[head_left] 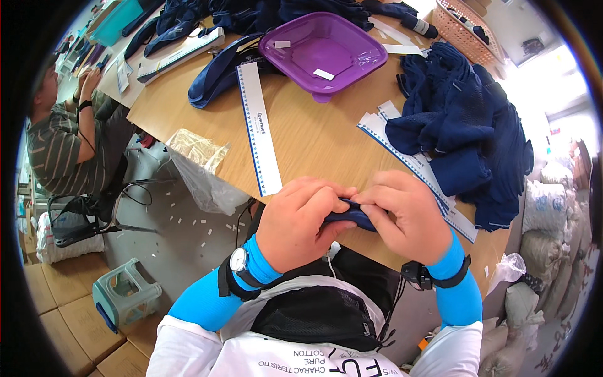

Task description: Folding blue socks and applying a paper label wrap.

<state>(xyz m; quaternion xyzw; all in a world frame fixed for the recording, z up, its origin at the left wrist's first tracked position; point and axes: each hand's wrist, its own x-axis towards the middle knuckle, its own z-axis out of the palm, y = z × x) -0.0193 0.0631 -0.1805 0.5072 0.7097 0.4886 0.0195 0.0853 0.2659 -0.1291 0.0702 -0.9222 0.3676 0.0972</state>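
Note:
Close to the table's near edge, both my hands pinch a folded dark blue cloth piece [357,217]. My left hand [303,210] is closed on its left end, the thumb along the lower side. At the right end the fingertips of my right hand [405,217] press together on the upper edge, close to the left fingertips. My fingers cover much of the cloth, so its exact kind cannot be told. Just beyond my left hand lies a white paper strip [256,125] with a blue patterned edge. More such strips [408,160] lie beyond my right hand, partly under a navy fabric pile [465,125].
A purple basin [323,53] holding small white labels stands farther back, beside a dark blue cloth piece [217,81]. At the far right is a pink basket [468,31]. A seated person [75,132] works at left. A plastic stool [129,292] and sacks [543,213] flank the table.

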